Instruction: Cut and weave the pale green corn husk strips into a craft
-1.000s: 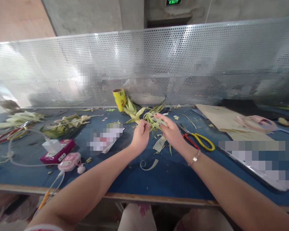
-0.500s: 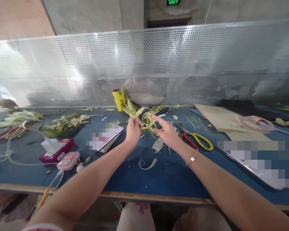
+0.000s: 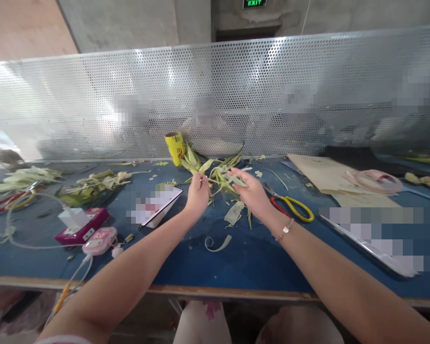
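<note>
My left hand [image 3: 198, 193] is closed in a pinch on pale green corn husk strips [image 3: 221, 178] above the middle of the table. To its right, my right hand [image 3: 251, 190] has its thumb and fingers on the other side of the same strips, with a flat piece between them. The strips bend and cross between the two hands, and their ends inside my fingers are hidden. Just behind lie more corn husks [image 3: 190, 160], leaning near a yellow cardboard roll [image 3: 174, 148]. Scissors [image 3: 297, 208] with one red and one yellow handle rest beside my right wrist.
A phone [image 3: 161, 205] lies left of my left hand, near a purple power strip [image 3: 82, 229] with cables. Husk piles [image 3: 95, 184] are further left. Brown paper [image 3: 315, 177] and a tablet [image 3: 372, 248] lie right. A perforated metal screen [image 3: 229, 91] stands behind.
My right hand has shifted slightly, its fingers drawing closer together on the husk strips. My left hand keeps its pinch. The whole view has moved a little.
</note>
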A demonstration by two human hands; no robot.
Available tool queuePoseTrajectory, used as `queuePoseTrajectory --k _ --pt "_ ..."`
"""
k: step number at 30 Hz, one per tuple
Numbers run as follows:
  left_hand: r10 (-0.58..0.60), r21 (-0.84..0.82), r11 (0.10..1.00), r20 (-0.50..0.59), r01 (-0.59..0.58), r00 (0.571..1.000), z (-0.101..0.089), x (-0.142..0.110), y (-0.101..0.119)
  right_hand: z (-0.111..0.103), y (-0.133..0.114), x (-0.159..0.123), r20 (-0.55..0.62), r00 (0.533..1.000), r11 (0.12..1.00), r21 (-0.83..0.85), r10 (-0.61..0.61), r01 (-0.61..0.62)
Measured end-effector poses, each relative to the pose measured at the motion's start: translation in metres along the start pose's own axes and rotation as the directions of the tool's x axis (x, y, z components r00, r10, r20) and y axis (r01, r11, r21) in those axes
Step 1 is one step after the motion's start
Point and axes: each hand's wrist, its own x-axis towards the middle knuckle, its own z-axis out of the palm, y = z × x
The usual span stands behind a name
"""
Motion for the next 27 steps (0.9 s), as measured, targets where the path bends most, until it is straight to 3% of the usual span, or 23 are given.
queuePoseTrajectory --k 6,9,16,27 --pt "0.050 0.070 0.996 0.090 -0.056 0.995 0.002 -0.003 0.001 0.001 0.011 0.003 -0.014 0.999 0.997 0.061 -0.039 0.040" --pt "0.067 0.093 0.993 0.077 -0.074 0.995 0.001 -0.001 0.000 0.001 0.014 0.003 -0.002 0.999 0.996 0.069 -0.054 0.054" --pt "0.059 0.216 0.975 -0.022 -0.052 0.998 -0.002 0.008 -0.007 0.003 0.002 -0.001 0.036 0.988 0.988 0.044 0.149 -0.151" --pt "0.122 0.281 0.951 0.039 -0.128 0.992 -0.008 0.014 -0.014 0.007 0.004 0.001 0.068 0.978 0.979 0.025 0.199 -0.201"
